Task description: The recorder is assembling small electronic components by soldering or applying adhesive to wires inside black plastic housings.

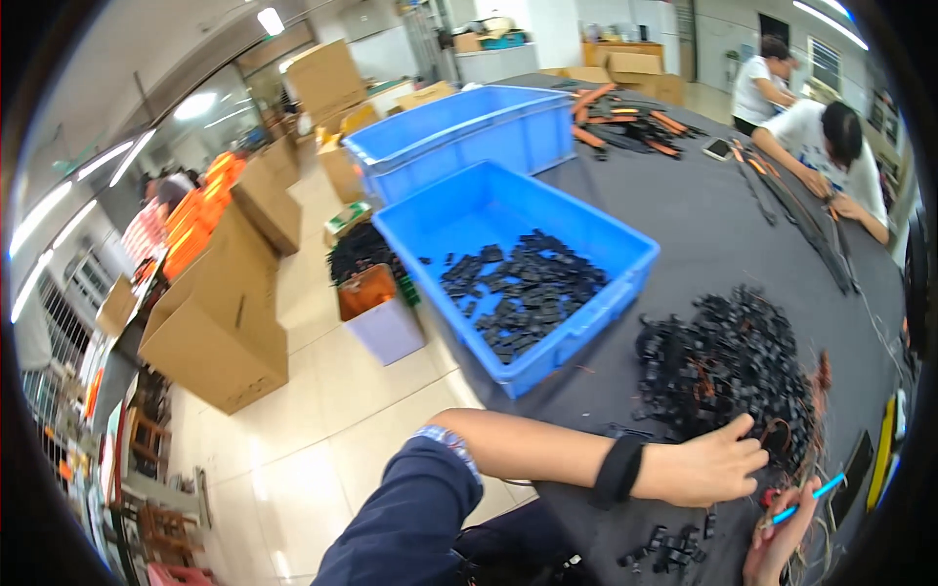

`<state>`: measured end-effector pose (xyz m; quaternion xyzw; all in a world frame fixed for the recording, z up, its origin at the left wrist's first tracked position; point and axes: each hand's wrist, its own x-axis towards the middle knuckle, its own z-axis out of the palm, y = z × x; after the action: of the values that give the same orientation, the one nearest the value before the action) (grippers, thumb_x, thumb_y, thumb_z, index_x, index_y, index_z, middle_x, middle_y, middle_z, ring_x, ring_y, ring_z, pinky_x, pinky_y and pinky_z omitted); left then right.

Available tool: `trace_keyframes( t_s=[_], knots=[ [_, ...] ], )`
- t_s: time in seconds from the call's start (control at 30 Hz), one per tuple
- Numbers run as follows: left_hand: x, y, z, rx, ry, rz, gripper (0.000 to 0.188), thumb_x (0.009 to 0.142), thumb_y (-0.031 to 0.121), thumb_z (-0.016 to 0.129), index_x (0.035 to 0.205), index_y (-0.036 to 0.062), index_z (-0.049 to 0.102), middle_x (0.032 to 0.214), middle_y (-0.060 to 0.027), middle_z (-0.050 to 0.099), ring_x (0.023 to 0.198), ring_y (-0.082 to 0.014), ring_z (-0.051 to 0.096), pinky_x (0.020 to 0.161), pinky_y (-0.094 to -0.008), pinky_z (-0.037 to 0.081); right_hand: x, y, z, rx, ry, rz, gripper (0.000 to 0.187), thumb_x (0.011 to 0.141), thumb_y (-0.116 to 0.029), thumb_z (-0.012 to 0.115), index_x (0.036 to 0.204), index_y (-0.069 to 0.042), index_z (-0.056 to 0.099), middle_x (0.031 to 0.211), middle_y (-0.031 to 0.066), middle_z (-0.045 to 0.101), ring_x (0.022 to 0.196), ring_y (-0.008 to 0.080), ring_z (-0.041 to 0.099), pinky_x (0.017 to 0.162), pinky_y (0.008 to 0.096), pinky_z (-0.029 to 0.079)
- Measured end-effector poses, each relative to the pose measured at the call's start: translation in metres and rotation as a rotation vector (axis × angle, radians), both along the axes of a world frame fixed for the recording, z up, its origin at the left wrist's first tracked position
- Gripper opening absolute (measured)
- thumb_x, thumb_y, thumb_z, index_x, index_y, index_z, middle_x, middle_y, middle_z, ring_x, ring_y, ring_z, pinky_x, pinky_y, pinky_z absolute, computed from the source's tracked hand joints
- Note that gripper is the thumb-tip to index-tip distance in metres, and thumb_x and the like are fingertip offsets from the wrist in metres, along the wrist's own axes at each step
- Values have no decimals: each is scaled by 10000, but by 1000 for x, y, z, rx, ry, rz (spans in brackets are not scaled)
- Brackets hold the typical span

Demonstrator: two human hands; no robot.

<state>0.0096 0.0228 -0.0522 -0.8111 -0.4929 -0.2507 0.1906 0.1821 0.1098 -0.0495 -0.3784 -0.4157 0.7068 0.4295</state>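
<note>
Beside the near edge of a heap of small black plastic buckles (723, 361), my left hand (699, 471) reaches in from the left with its fingers apart. No object shows in it, though the undersides of its fingers are hidden. My right hand (782, 532), at the lower right, is closed around a thin light-blue stick-like tool (808, 499), which points up to the right. A red bit and some loose threads lie close to its fingertips. A smaller group of black plastic pieces (672, 549) lies on the dark table (684, 230) below my left hand.
A blue bin (586, 337) holding black pieces stands at the table's left edge, with another blue bin (459, 146) behind. Black and orange straps (635, 122) lie at the far side. Two people (831, 146) work at the far right. Cardboard boxes (220, 322) stand on the floor.
</note>
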Motion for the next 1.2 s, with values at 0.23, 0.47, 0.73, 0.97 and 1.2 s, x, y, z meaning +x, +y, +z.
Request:
trace_keyframes(
  t_s=[0.23, 0.47, 0.73, 0.97, 1.2],
  knots=[
    [-1, -6, -4, -11, -73, 58, 295, 587, 275, 701, 739, 60, 569, 797, -69, 475, 805, -214, 484, 914, -441, 277, -18, -6, 2, -17, -16, 154, 311, 943, -320, 404, 1191, -135, 368, 571, -10, 430, 309, 49, 308, 250, 176, 242],
    [-8, -8, 10, 71, -65, 240, 311, 656, 247, 634, 849, 9, 581, 957, -151, 523, 852, -232, 525, 916, -415, 298, -17, 1, 1, -2, -56, 205, 249, 939, -319, 404, 1085, -118, 398, 578, 6, 452, 306, 61, 311, 257, 178, 239],
    [-7, -19, 12, -132, -29, 82, 137, 671, 195, 575, 789, 128, 558, 796, -18, 498, 757, -147, 527, 735, -327, 342, -13, -2, 6, 4, 43, 263, 113, 910, -198, 461, 951, -109, 405, 507, 44, 457, 316, 80, 334, 256, 214, 216],
    [-5, -4, 46, -145, -128, 239, 192, 590, 99, 689, 727, 123, 557, 711, 4, 506, 665, -185, 474, 670, -317, 346, 11, -1, 7, -93, 145, 381, 86, 949, -199, 421, 958, -164, 344, 577, 90, 526, 276, 97, 331, 246, 219, 203],
    [4, 1, 39, -133, -116, 263, 188, 614, 84, 695, 723, 103, 543, 673, -12, 481, 626, -193, 473, 617, -317, 349, 15, -4, 8, -78, 176, 385, 107, 940, -177, 438, 941, -123, 346, 570, 77, 527, 278, 78, 335, 250, 206, 205]
  ],
)
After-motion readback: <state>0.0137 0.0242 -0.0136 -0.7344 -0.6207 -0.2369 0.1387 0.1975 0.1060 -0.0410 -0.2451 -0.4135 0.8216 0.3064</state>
